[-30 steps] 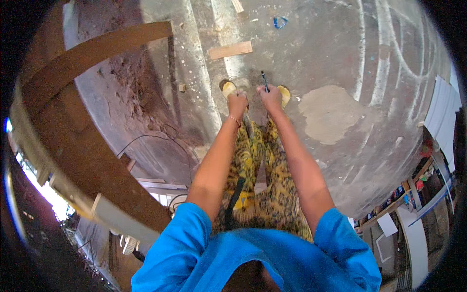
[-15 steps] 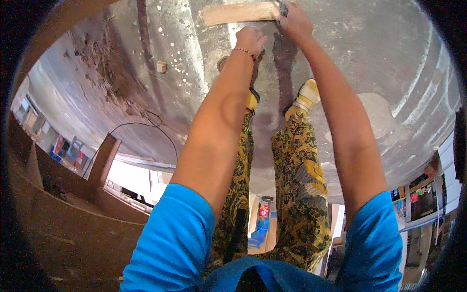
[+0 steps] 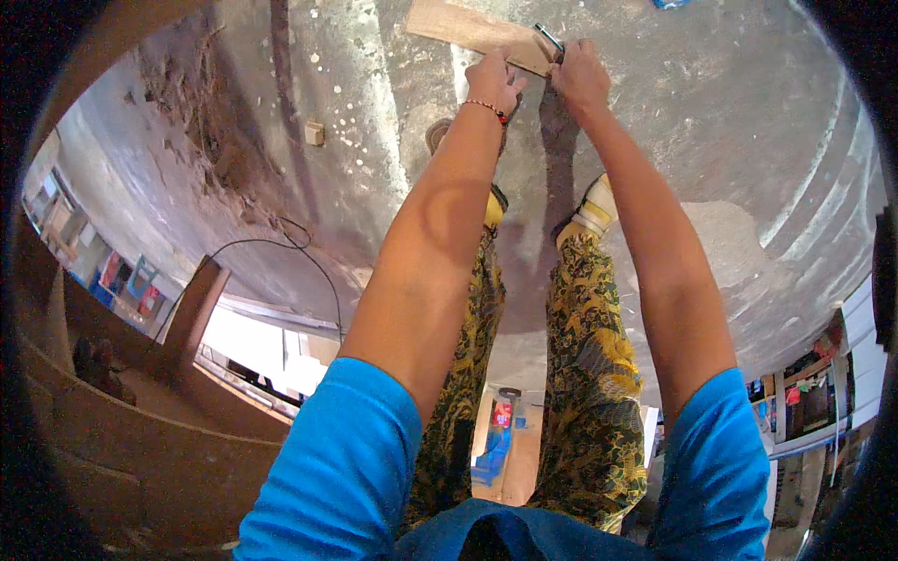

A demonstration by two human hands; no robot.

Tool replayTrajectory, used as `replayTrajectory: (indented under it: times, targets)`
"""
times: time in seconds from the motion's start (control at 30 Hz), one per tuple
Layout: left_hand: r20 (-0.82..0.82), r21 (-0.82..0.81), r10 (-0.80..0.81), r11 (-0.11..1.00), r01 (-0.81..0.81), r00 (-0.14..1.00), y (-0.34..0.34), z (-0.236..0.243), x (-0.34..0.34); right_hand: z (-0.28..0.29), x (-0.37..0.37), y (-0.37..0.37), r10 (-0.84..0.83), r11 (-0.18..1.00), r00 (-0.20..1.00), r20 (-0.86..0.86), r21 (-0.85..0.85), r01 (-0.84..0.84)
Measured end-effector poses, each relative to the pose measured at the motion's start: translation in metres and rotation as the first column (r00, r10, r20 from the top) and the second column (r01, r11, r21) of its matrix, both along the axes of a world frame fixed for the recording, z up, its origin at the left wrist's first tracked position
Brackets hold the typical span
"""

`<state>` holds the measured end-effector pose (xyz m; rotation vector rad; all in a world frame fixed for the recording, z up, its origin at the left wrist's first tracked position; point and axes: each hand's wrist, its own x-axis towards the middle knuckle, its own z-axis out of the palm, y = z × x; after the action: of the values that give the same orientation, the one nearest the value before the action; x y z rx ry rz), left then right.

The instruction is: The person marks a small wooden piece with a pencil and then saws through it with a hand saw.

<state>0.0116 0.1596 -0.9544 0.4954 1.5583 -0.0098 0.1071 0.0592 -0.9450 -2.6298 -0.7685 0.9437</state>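
Observation:
A pale wooden board [image 3: 458,25] lies slantwise across the top of the view, its right end lower. My left hand [image 3: 493,77], a beaded bracelet at its wrist, has curled fingers against the board's lower edge. At the right end, my right hand [image 3: 582,79] is closed around the end of the board. A slim dark stick-like tool [image 3: 549,37] with a light stripe sticks out beside its fingers, over the board. How the tool is held is hidden, and its exact kind is too small to make out.
I stand on a stained grey floor [image 3: 692,122]. A small beige block [image 3: 314,134] and a thin black cable [image 3: 323,266] lie to the left. Brown wooden panels [image 3: 178,411] rise at lower left. Cluttered shelves [image 3: 804,393] stand at right. A blue item [image 3: 670,4] shows at the top edge.
The board has tilted, its right end coming down toward me. My right hand has moved down with it. My left hand, apart from the board before, now meets its lower edge.

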Motion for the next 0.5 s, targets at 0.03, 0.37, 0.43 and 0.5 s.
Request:
replayTrajectory:
  times: [0.03,0.37,0.43,0.5]
  targets:
    - [-0.08,-0.038,0.111,0.993,-0.115,0.991,-0.006,0.002,0.008,-0.004,-0.004,-0.011,-0.037,0.998,0.999,0.011,0.043,0.037]
    - [-0.222,0.344,-0.521,0.749,0.566,0.824,-0.002,-0.004,-0.002,-0.006,-0.021,-0.008,-0.092,0.995,0.996,-0.006,0.024,0.092]
    - [-0.032,0.365,-0.366,0.862,0.351,0.93,-0.003,-0.01,-0.013,-0.009,-0.03,-0.014,-0.107,0.994,0.994,0.012,0.022,0.107]
    - [-0.029,0.456,-0.634,0.679,0.575,0.773,0.004,-0.009,-0.02,-0.009,-0.031,-0.02,-0.158,0.987,0.987,-0.028,-0.018,0.158]
